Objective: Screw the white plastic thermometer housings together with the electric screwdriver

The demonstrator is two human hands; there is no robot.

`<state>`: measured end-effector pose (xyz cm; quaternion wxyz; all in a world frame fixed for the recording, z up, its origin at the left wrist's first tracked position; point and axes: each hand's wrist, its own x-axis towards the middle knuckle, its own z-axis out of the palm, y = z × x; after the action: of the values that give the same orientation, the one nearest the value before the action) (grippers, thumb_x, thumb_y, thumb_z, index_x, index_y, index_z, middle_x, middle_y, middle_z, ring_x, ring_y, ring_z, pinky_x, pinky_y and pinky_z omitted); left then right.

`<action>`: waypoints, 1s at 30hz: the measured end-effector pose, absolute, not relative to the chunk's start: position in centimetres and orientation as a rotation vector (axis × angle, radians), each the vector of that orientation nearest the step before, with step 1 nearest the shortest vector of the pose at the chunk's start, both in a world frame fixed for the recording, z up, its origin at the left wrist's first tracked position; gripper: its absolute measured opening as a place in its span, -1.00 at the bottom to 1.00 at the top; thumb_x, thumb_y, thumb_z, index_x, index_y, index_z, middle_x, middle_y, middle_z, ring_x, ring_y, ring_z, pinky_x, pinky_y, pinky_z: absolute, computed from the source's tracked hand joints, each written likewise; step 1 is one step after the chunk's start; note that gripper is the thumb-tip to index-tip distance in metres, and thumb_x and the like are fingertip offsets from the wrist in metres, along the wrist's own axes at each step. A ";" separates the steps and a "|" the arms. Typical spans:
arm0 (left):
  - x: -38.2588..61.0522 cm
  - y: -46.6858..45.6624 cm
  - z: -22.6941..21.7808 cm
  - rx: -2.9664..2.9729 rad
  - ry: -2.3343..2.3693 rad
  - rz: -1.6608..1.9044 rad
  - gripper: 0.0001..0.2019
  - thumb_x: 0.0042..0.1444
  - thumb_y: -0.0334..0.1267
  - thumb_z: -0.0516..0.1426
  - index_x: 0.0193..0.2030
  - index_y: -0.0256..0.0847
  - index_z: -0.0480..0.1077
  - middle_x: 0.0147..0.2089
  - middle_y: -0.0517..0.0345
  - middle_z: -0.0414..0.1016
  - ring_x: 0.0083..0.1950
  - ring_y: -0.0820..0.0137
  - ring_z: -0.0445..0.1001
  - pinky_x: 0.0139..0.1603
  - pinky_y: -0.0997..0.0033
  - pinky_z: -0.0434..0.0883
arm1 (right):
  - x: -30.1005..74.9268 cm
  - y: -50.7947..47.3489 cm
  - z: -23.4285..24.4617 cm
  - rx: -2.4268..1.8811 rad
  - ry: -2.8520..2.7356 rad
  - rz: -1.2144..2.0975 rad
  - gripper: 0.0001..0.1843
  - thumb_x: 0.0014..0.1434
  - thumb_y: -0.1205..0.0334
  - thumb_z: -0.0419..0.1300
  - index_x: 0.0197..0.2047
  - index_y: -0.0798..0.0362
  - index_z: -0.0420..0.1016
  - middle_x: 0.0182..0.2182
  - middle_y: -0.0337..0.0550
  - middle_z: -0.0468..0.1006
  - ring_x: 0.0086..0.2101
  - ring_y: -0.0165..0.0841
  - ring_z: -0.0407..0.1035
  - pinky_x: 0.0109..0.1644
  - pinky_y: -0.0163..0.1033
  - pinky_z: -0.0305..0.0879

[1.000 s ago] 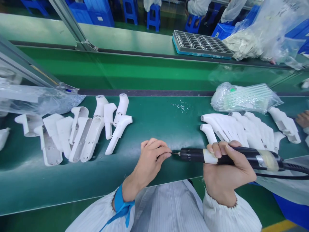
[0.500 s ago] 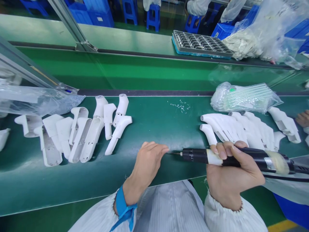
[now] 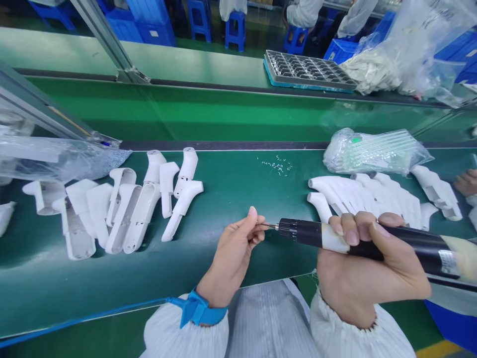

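Observation:
My right hand (image 3: 367, 258) grips a black electric screwdriver (image 3: 309, 231) with a white taped band, its thin bit pointing left. My left hand (image 3: 234, 253) is raised off the green belt (image 3: 223, 268), thumb and fingertips pinched right at the bit tip. Anything between them is too small to see. Tiny loose screws (image 3: 276, 165) lie scattered on the belt beyond my hands. White plastic thermometer-gun housings lie in one group (image 3: 139, 214) to the left and another (image 3: 357, 196) to the right, just beyond my right hand.
A co-worker's hand (image 3: 466, 182) enters at the far right. A plastic bag of white strips (image 3: 372, 151) lies on the belt. Beyond the belt stand a metal tray (image 3: 309, 69), a bulging plastic bag (image 3: 406, 54) and blue stools (image 3: 234, 32).
My left hand has risen from resting on the belt and now pinches at the bit tip. The screwdriver and my right hand sit closer to the camera.

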<state>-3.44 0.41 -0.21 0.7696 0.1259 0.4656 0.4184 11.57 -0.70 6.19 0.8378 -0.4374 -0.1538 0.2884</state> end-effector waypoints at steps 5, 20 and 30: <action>-2.6 0.3 0.4 0.184 1.014 0.928 -0.57 -0.05 0.06 0.52 -0.32 -0.31 0.62 -0.34 0.10 0.54 -0.36 0.52 0.32 -0.31 0.53 0.32 | 11.3 -0.7 6.1 -0.916 -0.327 0.566 -0.77 -0.16 0.31 0.24 -0.38 0.01 0.31 -0.62 -0.36 0.16 -0.61 -0.48 0.04 -0.51 -0.32 0.13; -1.9 -0.2 0.1 0.146 1.044 1.000 -0.58 -0.01 0.05 0.50 -0.28 -0.32 0.65 -0.31 0.06 0.59 -0.41 0.56 0.31 -0.39 0.58 0.28 | 11.1 -1.0 5.9 -0.879 -0.392 0.550 -0.82 -0.14 0.35 0.20 -0.38 0.01 0.33 -0.63 -0.34 0.18 -0.62 -0.46 0.06 -0.52 -0.31 0.14; -1.6 -0.7 0.3 0.223 1.119 0.942 -0.58 0.08 0.10 0.43 -0.25 -0.29 0.65 -0.26 0.02 0.61 -0.42 0.53 0.27 -0.39 0.50 0.25 | 11.0 -1.0 5.6 -0.890 -0.386 0.538 -0.80 -0.12 0.35 0.22 -0.36 0.01 0.32 -0.61 -0.34 0.20 -0.61 -0.46 0.07 -0.51 -0.30 0.14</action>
<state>-1.59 -0.70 0.32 0.7388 0.1015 0.5097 0.4292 11.05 -1.02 5.61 0.8500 -0.4226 -0.1832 0.2555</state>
